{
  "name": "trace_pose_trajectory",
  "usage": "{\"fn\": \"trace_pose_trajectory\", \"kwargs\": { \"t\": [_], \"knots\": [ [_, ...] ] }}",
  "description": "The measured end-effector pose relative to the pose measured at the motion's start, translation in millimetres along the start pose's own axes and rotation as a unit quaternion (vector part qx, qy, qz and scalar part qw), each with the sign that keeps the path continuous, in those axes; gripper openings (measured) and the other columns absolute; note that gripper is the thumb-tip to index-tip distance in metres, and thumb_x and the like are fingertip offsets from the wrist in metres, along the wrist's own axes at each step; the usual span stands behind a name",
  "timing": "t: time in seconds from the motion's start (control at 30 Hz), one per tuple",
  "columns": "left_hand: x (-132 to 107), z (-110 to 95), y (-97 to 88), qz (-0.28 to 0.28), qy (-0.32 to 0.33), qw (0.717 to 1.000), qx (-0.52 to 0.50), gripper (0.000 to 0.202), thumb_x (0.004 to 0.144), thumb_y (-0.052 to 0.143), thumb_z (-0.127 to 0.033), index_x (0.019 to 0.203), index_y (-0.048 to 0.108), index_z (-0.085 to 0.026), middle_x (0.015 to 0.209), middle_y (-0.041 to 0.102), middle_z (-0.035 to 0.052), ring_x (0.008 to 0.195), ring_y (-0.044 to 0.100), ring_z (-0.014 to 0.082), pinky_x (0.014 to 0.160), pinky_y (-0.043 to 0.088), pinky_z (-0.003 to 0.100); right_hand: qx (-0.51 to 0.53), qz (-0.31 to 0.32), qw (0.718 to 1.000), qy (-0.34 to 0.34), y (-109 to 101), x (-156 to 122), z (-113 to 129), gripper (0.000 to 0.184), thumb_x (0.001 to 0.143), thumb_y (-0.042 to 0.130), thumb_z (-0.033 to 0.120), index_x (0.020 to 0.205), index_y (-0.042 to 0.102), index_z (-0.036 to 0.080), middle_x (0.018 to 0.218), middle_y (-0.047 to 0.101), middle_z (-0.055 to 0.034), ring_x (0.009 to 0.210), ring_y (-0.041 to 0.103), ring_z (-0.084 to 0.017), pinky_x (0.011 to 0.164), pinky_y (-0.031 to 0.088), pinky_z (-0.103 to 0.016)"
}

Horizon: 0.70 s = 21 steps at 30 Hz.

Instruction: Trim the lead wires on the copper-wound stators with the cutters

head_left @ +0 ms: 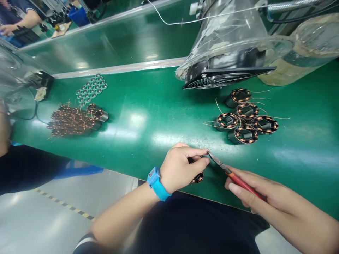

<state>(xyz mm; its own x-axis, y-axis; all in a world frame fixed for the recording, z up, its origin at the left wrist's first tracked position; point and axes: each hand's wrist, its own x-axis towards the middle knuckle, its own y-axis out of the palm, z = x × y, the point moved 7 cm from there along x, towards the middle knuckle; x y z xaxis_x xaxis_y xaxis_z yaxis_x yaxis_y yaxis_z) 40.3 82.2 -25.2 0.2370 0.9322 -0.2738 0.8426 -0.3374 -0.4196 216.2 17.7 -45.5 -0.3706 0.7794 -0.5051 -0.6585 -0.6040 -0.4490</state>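
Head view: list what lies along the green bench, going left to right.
Heap of copper-wound coils → sleeved wound coil → left hand gripping a wound coil → group of five sleeved wound coils

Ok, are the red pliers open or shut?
Shut, it seems: the pliers in the right hand show their tips together, no gap visible.

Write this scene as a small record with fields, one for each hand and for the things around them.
Left hand: holds copper-wound coil; blue wristband on wrist
Right hand: holds red-handled pliers, tips close to left fingers
Nearby: five wound coils on green conveyor belt
Rest: pile of copper-wound coils; fan in clear plastic; co-worker's hand
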Motion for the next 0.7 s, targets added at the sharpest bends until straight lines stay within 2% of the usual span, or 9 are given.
{"fn": "trace_pose_trajectory", "kwargs": {
  "t": [0.1,0.17,0.23,0.3,0.33,0.4,0.47,0.57,0.7],
  "knots": [
    [0,0,-0.6,-0.002,0.0,1.0,0.002,0.018,0.082,0.072,-0.019,0.099,0.079,-0.02,0.074,0.076,0.0002,0.072,0.066,0.0152,0.09,0.053,0.034,0.026,-0.005,1.0,-0.01,-2,2,6,0.054,0.094,0.042,0.066,0.136,0.057,0.036,0.058,0.053,0.0006,0.049,0.053,-0.021,0.042,0.05,-0.03],
    [-1,0,-1.5,0.0,0.001,1.0,0.002,0.019,0.082,0.072,-0.019,0.1,0.079,-0.018,0.072,0.075,0.0007,0.077,0.066,0.0168,0.091,0.052,0.034,0.045,-0.019,0.999,-0.013,-4,3,6,0.052,0.094,0.041,0.065,0.132,0.06,0.035,0.053,0.049,0.0016,0.045,0.051,-0.02,0.042,0.05,-0.03],
    [-4,1,-3.0,0.003,-0.001,1.0,-0.008,0.025,0.082,0.072,-0.02,0.107,0.076,-0.017,0.079,0.077,0.0021,0.088,0.067,0.0193,0.096,0.051,0.035,0.044,-0.049,0.998,-0.025,-8,2,5,0.052,0.095,0.04,0.064,0.132,0.06,0.034,0.062,0.057,-0.0005,0.055,0.06,-0.022,0.056,0.059,-0.033],
    [-9,3,-5.8,-0.005,-0.012,1.0,-0.027,0.037,0.081,0.074,-0.023,0.118,0.071,-0.018,0.094,0.079,0.0036,0.1,0.066,0.0212,0.099,0.049,0.037,0.023,-0.082,0.995,-0.044,-12,0,4,0.051,0.096,0.041,0.062,0.139,0.054,0.036,0.092,0.069,-0.004,0.084,0.069,-0.027,0.082,0.061,-0.04],
    [-11,5,-7.5,-0.013,-0.021,0.999,-0.038,0.041,0.081,0.074,-0.023,0.122,0.069,-0.018,0.101,0.078,0.0041,0.104,0.066,0.0218,0.099,0.049,0.037,0.01,-0.088,0.995,-0.05,-13,-1,3,0.052,0.096,0.043,0.061,0.143,0.049,0.038,0.112,0.068,-0.0044,0.102,0.067,-0.029,0.093,0.056,-0.042],
    [-15,9,-10.0,-0.028,-0.042,0.997,-0.062,0.04,0.081,0.074,-0.023,0.121,0.069,-0.018,0.102,0.077,0.0047,0.101,0.067,0.0216,0.095,0.052,0.036,-0.012,-0.078,0.995,-0.053,-11,-1,0,0.055,0.096,0.047,0.058,0.148,0.039,0.041,0.14,0.055,-0.0018,0.123,0.057,-0.029,0.104,0.049,-0.043],
    [-17,12,-10.1,-0.033,-0.06,0.993,-0.091,0.031,0.082,0.071,-0.021,0.113,0.073,-0.017,0.093,0.077,0.0048,0.092,0.069,0.0201,0.089,0.054,0.034,-0.023,-0.053,0.997,-0.047,-7,0,-4,0.057,0.097,0.048,0.057,0.15,0.033,0.044,0.147,0.049,0.0008,0.128,0.053,-0.027,0.106,0.046,-0.041],
    [-15,12,-8.8,-0.028,-0.067,0.99,-0.124,0.022,0.084,0.069,-0.022,0.103,0.076,-0.015,0.083,0.076,0.0046,0.081,0.07,0.0183,0.083,0.056,0.032,-0.036,-0.037,0.997,-0.056,-3,2,-6,0.055,0.098,0.047,0.055,0.15,0.032,0.046,0.145,0.051,0.0034,0.126,0.055,-0.025,0.104,0.049,-0.038],
    [-12,8,-11.0,-0.031,-0.055,0.992,-0.11,0.017,0.084,0.068,-0.021,0.096,0.079,-0.015,0.083,0.074,0.0051,0.08,0.069,0.018,0.083,0.056,0.031,-0.119,-0.092,0.981,-0.125,-7,1,7,0.054,0.1,0.046,0.052,0.15,0.033,0.041,0.137,0.057,0.0007,0.118,0.061,-0.025,0.089,0.06,-0.033]
  ]
}}
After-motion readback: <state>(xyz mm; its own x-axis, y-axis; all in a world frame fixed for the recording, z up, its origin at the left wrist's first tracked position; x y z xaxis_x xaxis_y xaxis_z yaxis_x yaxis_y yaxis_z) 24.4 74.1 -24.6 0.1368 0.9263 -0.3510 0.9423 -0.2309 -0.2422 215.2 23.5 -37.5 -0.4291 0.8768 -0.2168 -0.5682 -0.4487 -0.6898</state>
